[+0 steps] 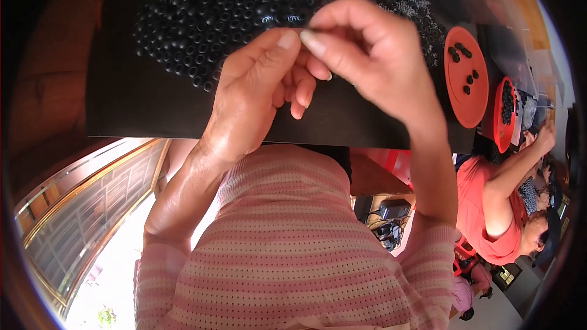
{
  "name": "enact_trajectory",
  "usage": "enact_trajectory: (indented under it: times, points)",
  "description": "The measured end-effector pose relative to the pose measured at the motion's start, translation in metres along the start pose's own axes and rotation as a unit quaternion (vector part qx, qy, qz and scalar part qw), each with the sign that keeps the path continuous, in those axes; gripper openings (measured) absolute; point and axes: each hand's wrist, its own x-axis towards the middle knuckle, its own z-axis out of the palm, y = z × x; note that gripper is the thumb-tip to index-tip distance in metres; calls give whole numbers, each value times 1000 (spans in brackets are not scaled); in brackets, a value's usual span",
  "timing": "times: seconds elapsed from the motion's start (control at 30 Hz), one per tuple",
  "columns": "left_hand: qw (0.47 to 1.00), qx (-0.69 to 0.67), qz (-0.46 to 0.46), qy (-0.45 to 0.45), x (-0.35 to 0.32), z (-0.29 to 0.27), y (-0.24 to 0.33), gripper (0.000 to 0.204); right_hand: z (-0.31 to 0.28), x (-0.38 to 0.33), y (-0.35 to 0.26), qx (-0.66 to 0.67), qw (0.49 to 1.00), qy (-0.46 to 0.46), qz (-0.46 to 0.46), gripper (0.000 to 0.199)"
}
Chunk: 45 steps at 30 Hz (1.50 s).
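Note:
My left hand (254, 82) and my right hand (382, 55) meet at the fingertips above the near part of the black table (354, 125). Thumb and forefinger of each are pinched together; whatever lies between them is too small or covered to make out. The other left fingers curl loosely below the pinch. Slight blur softens the right fingers. Just beyond, a broad spread of small black ring-shaped parts (202, 30) covers the tabletop. Small grey-and-white pieces (403, 0) lie heaped behind my right hand.
An orange plate (461, 101) with several small dark parts stands at the table's right end. Past it is a red dish (504, 134) of black parts. A person in a coral shirt (492, 208) works at the right. Below the table sits a box of cables (388, 226).

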Motion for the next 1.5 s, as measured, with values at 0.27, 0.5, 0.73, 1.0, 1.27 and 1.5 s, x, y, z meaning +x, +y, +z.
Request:
enact_trajectory:
  times: [0.27,0.5,0.73,1.0,1.27,1.5]
  points:
    - [999,-39,-3,-23,6,-8,-6,29,1,-18,7,-226,946,50,-227,23]
    - [994,-86,-39,-62,4,-10,-4,28,10,-19,13,-147,956,64,-247,26]
    - [987,-130,-69,-64,-1,-6,0,26,8,-21,10,-165,956,68,-232,19]
    - [994,-85,-50,-48,-1,-7,1,22,9,-25,15,-146,953,98,-249,13]
    - [999,5,-20,-40,-4,-7,-3,25,8,-25,9,-129,959,83,-238,10]
    - [997,76,-4,-29,-23,-7,-6,23,15,-39,7,-136,968,76,-198,12]
